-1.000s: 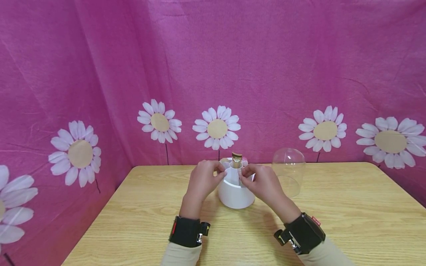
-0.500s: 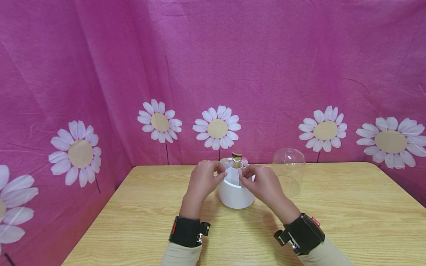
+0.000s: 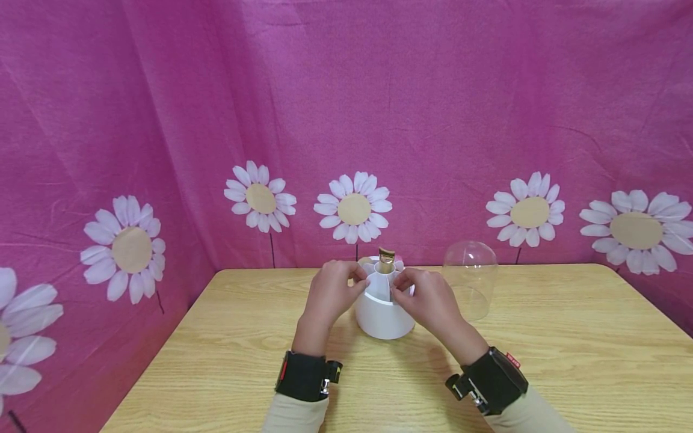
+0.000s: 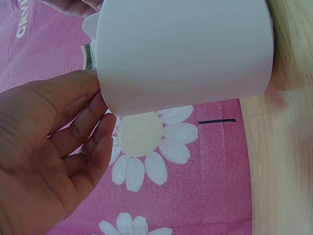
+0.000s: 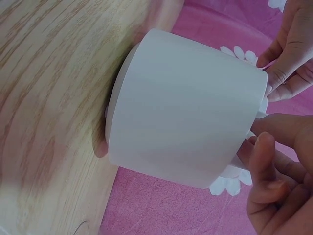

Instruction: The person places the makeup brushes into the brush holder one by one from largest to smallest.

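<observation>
A white round organizer (image 3: 385, 319) with petal-like compartments stands upright on the table. Out of its central tube rises a gold-coloured item (image 3: 386, 260), its kind too small to tell. At the organizer's left upper rim, my left hand (image 3: 334, 291) pinches the edge between thumb and forefinger. My right hand (image 3: 428, 297) does the same on the right, thumb and forefinger at a divider by the rim. The wrist views show both hands' fingertips partly hidden behind the white wall (image 4: 186, 54). The remaining fingers of the right hand (image 5: 283, 186) are curled.
To the right of the organizer, a clear dome cover (image 3: 470, 279) stands on the wooden table (image 3: 243, 361). Behind the table's far edge hangs a pink curtain (image 3: 433, 120) printed with white daisies.
Both hands keep their places at the organizer's rim. The organizer and gold-coloured item have shifted very slightly; the clear cover stays put.
</observation>
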The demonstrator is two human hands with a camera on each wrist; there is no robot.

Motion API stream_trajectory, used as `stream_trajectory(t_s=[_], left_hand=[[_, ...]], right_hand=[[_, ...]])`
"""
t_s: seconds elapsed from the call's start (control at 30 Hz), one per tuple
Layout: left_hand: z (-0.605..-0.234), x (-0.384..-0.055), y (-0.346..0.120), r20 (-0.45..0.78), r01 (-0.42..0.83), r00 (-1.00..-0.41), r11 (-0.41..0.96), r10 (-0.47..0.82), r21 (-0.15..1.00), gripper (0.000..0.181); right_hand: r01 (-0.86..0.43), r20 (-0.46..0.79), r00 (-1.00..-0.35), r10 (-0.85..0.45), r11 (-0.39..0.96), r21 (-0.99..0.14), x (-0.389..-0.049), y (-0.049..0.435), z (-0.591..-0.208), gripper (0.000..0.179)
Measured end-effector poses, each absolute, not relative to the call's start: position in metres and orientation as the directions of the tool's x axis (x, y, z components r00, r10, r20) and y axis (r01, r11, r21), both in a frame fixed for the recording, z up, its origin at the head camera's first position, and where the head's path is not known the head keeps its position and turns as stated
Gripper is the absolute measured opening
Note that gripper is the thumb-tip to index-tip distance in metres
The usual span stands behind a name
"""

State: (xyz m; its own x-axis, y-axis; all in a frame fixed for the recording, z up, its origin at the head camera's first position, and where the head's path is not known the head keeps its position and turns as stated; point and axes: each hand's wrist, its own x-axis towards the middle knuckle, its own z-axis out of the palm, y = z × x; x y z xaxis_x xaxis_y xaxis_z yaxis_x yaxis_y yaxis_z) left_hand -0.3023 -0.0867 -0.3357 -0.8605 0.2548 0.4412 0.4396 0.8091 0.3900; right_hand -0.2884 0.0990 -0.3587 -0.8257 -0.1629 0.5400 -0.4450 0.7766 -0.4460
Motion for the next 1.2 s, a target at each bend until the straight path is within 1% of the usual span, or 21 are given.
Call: stream_trajectory(t_s=[0.37,0.57,0.7,0.83,1.0,1.1,1.2], left_hand=[[-0.335,-0.303,-0.086,0.439,0.440,-0.862,0.804,0.253,0.400,0.010],[-0.337,-0.304,-0.085,0.443,0.420,-0.867,0.812,0.228,0.404,0.017],[-0.337,-0.303,-0.085,0.440,0.393,-0.876,0.821,0.197,0.415,0.023],[-0.335,-0.302,-0.088,0.423,0.372,-0.889,0.817,0.177,0.440,0.028],[-0.334,-0.300,-0.096,0.374,0.347,-0.912,0.800,0.167,0.489,0.043],[-0.334,-0.300,-0.100,0.337,0.330,-0.927,0.790,0.166,0.517,0.050],[-0.334,-0.300,-0.102,0.299,0.306,-0.941,0.778,0.160,0.548,0.052]], right_hand=[[-0.447,0.532,-0.829,-0.174,0.778,-0.442,-0.288,0.100,-0.359,0.009],[-0.492,0.541,-0.811,-0.222,0.759,-0.426,-0.287,0.104,-0.353,0.004],[-0.511,0.560,-0.796,-0.232,0.753,-0.414,-0.285,0.107,-0.346,0.007],[-0.508,0.602,-0.777,-0.185,0.748,-0.426,-0.285,0.113,-0.338,0.012],[-0.496,0.660,-0.744,-0.104,0.748,-0.441,-0.288,0.130,-0.327,0.016],[-0.464,0.681,-0.731,-0.045,0.764,-0.448,-0.290,0.145,-0.322,0.018],[-0.423,0.682,-0.732,0.011,0.777,-0.466,-0.292,0.158,-0.318,0.018]])
